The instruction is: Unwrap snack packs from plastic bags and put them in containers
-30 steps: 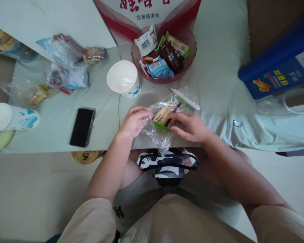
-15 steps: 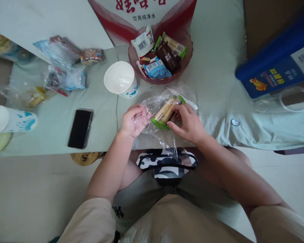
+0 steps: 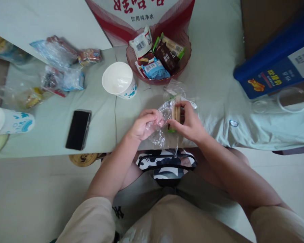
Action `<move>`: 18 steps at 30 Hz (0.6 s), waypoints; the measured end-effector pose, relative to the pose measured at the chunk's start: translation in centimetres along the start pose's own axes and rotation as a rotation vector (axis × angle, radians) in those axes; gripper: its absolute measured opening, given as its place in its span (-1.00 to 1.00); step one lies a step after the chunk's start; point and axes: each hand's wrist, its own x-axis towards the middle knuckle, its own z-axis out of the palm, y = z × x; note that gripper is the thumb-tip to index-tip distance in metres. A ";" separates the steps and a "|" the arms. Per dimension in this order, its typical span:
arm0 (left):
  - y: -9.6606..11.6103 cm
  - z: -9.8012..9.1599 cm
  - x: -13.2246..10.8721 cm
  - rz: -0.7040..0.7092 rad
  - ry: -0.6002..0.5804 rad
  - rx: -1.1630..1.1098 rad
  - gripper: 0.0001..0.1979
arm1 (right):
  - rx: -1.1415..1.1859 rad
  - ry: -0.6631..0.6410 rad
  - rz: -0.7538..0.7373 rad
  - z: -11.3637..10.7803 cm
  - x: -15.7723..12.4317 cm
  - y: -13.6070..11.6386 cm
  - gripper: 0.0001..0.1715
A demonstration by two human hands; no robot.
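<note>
- Apparently a handling step at the bag: snack packet (image 3: 176,113) and clear plastic bag (image 3: 157,137) worked together by both hands, low over the cloth.
- Left hand (image 3: 147,125): fingers curled closed, pinching a bunch of the clear film just left of the packet.
- Right hand (image 3: 191,123): thumb on the packet's left side, fingers over its far right; gripping it, by the look of it.
- Packet sits between the hands, long side running near to far, green end toward the wearer. Film lies around it; cannot tell whether it is inside.
- Next move, as I judge it, calls for a steady right grip and the loose film kept taut and clear of the packet.
- Near edge of the cloth-covered table (image 3: 215,91) close below the hands; film hangs at that edge, so little margin there.
- Far side: glass bowl (image 3: 186,65) of snacks limits reach. Far left: paper cup (image 3: 128,91), near enough to knock.
- Most open room: right of the right hand, short of the blue box (image 3: 271,76). Phone (image 3: 78,130) well apart, left.
</note>
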 end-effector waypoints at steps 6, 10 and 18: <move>-0.1 -0.4 -0.1 0.053 0.187 0.024 -0.76 | 0.063 0.005 0.135 -0.1 0.7 0.3 -0.24; 0.6 -0.7 0.0 0.070 0.388 -0.058 -0.65 | 0.184 0.013 0.153 -0.1 0.8 0.7 -0.21; 1.9 -2.5 0.2 0.155 0.604 -0.171 -0.56 | 0.578 -0.025 0.273 -2.1 -0.2 0.0 -0.14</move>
